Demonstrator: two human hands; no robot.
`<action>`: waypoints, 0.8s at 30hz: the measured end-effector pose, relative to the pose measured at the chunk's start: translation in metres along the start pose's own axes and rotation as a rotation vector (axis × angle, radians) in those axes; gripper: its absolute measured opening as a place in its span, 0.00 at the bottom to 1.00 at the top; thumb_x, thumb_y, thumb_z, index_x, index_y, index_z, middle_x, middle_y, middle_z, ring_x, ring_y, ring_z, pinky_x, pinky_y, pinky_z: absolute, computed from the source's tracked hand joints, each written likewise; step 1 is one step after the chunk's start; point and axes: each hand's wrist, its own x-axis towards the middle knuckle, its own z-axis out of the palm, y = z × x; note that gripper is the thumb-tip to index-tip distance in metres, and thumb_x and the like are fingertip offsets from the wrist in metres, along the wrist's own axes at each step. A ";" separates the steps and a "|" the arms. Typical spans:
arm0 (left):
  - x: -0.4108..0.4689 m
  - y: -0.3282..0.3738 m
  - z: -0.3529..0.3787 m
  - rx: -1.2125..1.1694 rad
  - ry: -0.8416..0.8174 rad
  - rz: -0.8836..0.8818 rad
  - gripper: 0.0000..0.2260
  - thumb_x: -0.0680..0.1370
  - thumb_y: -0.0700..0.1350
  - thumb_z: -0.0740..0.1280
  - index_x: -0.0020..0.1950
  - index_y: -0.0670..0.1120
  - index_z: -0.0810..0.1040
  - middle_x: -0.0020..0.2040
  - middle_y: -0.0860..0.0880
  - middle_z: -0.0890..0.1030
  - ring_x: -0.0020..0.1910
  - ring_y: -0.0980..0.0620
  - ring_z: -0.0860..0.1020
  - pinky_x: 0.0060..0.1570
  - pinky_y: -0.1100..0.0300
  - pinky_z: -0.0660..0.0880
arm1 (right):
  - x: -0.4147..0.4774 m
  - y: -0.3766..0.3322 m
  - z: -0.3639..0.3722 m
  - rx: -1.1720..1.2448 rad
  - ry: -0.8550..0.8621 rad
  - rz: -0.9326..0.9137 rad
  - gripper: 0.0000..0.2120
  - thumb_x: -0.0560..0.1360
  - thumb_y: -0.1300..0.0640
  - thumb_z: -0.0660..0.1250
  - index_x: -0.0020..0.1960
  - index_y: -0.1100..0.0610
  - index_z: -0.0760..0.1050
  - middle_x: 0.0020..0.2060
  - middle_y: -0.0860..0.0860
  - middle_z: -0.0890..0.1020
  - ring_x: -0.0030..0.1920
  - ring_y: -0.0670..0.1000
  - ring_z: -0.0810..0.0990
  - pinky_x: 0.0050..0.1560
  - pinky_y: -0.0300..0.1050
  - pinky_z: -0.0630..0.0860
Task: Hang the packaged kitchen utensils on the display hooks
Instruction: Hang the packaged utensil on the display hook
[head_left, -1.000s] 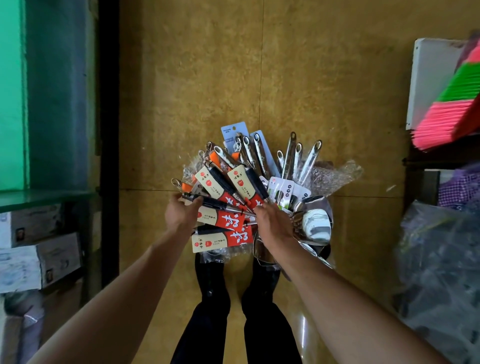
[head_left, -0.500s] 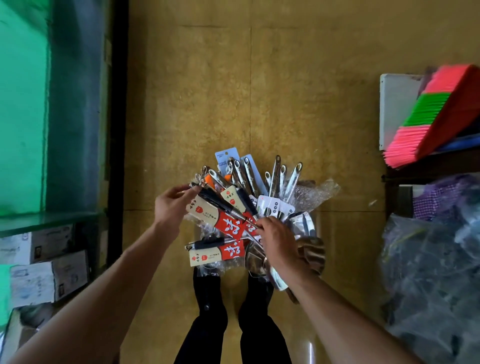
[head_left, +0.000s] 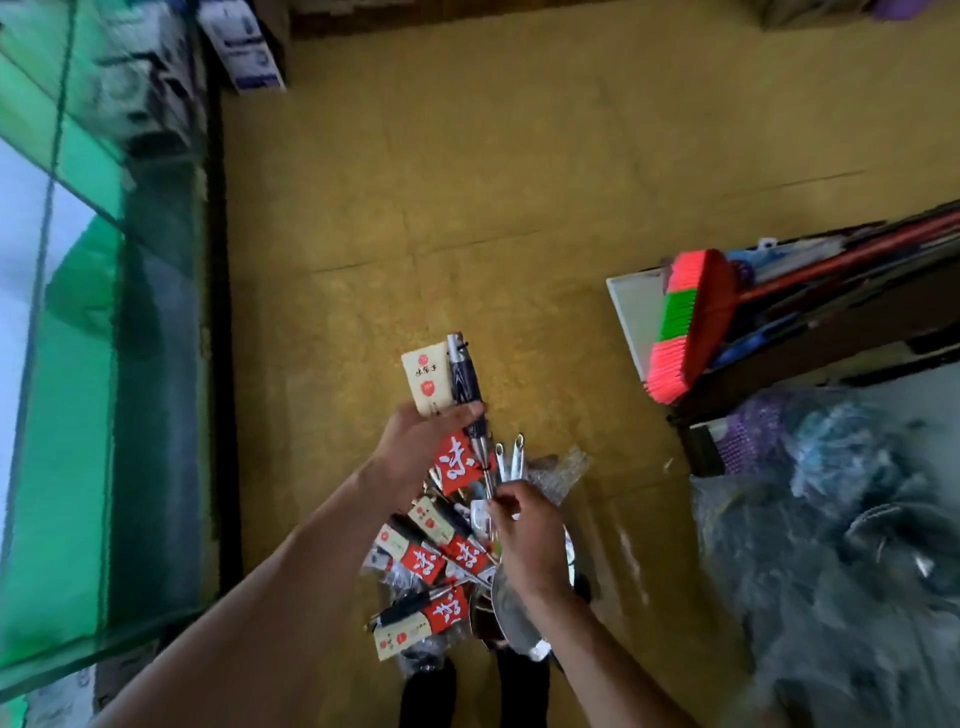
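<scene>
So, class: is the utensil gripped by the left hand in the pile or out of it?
Out. The left hand grips the packaged utensil raised above the pile; the right hand pinches its metal shaft lower down.

A person's left hand (head_left: 421, 441) grips a packaged utensil (head_left: 427, 383) by its cream-and-red card, with the dark handle pointing away from the body. The right hand (head_left: 530, 540) pinches its metal shaft lower down. Below both hands sits a bundle of packaged utensils (head_left: 431, 564) with matching red labels, above a yellow tiled floor (head_left: 467, 182). A pink-and-green broom (head_left: 685, 322) lies on a shelf to the right, near plastic bags (head_left: 831, 519). A green glass counter (head_left: 104, 364) runs along the left.
</scene>
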 end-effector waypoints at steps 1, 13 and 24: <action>0.001 0.011 0.005 0.018 -0.015 0.022 0.10 0.74 0.48 0.75 0.49 0.43 0.82 0.39 0.54 0.85 0.40 0.57 0.83 0.42 0.60 0.78 | -0.002 -0.005 -0.007 0.028 0.041 0.002 0.04 0.77 0.59 0.70 0.51 0.56 0.80 0.45 0.47 0.83 0.44 0.43 0.81 0.41 0.24 0.72; -0.031 0.098 0.110 0.210 -0.542 0.051 0.21 0.72 0.48 0.73 0.62 0.41 0.79 0.59 0.42 0.83 0.59 0.41 0.82 0.60 0.39 0.76 | -0.052 -0.031 -0.107 0.790 0.073 0.209 0.06 0.75 0.61 0.72 0.52 0.59 0.81 0.46 0.54 0.86 0.46 0.50 0.85 0.43 0.41 0.81; -0.083 0.048 0.255 0.359 -0.638 0.065 0.17 0.74 0.48 0.74 0.60 0.42 0.81 0.54 0.41 0.85 0.56 0.39 0.83 0.60 0.40 0.77 | -0.143 0.035 -0.189 1.005 0.303 0.276 0.05 0.76 0.67 0.69 0.51 0.63 0.79 0.41 0.56 0.85 0.37 0.47 0.84 0.37 0.39 0.81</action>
